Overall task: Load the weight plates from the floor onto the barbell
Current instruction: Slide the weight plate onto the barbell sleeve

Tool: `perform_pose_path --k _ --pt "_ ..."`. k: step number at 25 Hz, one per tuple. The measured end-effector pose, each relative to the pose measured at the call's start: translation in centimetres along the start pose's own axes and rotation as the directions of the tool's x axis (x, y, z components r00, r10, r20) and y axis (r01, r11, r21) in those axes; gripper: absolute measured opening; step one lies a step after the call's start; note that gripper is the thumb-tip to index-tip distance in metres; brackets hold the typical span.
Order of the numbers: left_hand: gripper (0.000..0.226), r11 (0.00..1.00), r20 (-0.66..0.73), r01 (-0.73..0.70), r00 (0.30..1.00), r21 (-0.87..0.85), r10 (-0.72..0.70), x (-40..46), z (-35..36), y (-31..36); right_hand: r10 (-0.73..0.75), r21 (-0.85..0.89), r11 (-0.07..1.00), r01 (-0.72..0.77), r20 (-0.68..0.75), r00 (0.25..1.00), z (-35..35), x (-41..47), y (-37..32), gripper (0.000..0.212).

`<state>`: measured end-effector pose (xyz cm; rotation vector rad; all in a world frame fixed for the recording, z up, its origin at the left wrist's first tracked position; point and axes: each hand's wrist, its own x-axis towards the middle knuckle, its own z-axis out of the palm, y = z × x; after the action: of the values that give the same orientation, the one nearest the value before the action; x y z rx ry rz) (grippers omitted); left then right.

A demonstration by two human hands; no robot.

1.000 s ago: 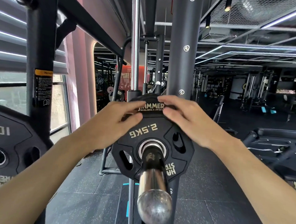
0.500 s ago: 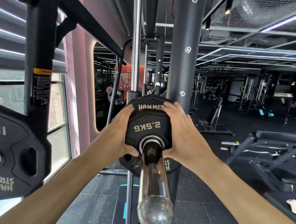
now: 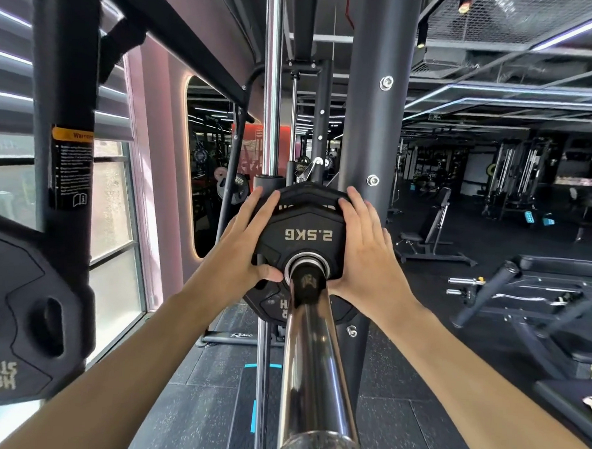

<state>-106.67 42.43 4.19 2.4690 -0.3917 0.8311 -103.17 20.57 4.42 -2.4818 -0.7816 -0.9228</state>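
Both hands are pressing flat against a small black weight plate [image 3: 307, 235], marked 2.5KG upside down, that is sitting on the chrome barbell sleeve [image 3: 318, 363] with the sleeve running through its centre hole. The left hand [image 3: 245, 245] is cupping the plate's left edge, fingers spread upward along the rim and thumb lying across the lower face near the hub. The right hand [image 3: 365, 252] is clamping the opposite edge in the same way, fingers reaching to the top rim. The plate is standing upright just in front of the dark grey rack upright [image 3: 375, 125]. A larger black plate [image 3: 26, 313] is hanging on a storage peg at the far left, well apart from the sleeve.
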Motion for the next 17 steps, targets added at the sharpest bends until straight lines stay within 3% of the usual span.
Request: perform_pose_path --k 7,9,11,13,17 --pt "0.109 0.999 -0.068 0.003 0.998 -0.035 -0.005 -0.4 0.2 0.3 -0.017 -0.001 1.000 0.017 -0.042 0.999 0.4 0.0 0.4 0.133" --pt "0.101 0.998 -0.193 0.054 0.980 -0.015 -0.056 -1.1 0.4 0.6 -0.018 0.002 1.000 0.018 -0.046 0.999 0.5 0.0 0.4 0.129" --pt "0.091 0.978 -0.379 0.168 0.919 0.121 -0.111 -2.2 0.8 1.2 -0.009 0.021 1.000 0.010 -0.048 0.999 0.6 -0.2 0.3 0.124" --pt "0.081 0.942 -0.459 0.271 0.875 0.197 -0.156 -3.1 1.2 1.9 0.017 0.030 0.999 -0.016 -0.049 0.999 0.5 -0.6 0.1 0.121" --pt "0.059 0.973 -0.485 0.228 0.856 0.042 -0.180 -2.4 1.3 3.1 0.119 0.027 0.993 -0.119 -0.003 0.993 0.0 -2.0 -0.5 0.120"
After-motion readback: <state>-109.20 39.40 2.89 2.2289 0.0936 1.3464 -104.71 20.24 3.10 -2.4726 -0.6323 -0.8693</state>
